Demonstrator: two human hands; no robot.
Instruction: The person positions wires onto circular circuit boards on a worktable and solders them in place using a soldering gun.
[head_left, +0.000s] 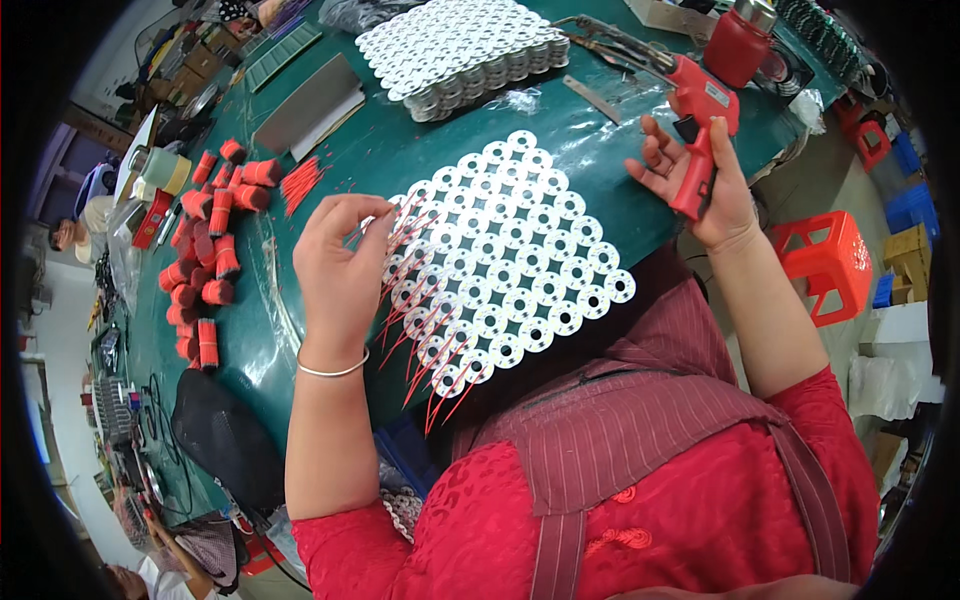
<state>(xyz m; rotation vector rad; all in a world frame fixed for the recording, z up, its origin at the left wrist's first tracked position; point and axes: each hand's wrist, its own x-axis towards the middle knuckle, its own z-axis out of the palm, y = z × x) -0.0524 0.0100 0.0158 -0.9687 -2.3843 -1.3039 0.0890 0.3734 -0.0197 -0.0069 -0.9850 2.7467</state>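
A white panel of joined round circuit boards (520,235) with dark centre holes lies on the green table in front of me. Thin red wires (415,325) stick out from the discs along its left side. My left hand (345,260) is at the panel's upper left edge, thumb and forefinger pinched together by the wires; the fingertips hide whatever is between them. To the right of the panel, my right hand (715,190) holds a red soldering gun (708,95) by its handle, the thumb along it and several fingers loosely spread. The gun's front points away to the upper left.
Bundles of red wire (215,225) are heaped on the left, beside a small pile of loose red wires (300,182). A stack of similar white panels (460,55) stands at the back. Around it are a metal strip (592,100), a red bottle (740,45) and a grey tray (310,108). A red stool (825,265) stands at right.
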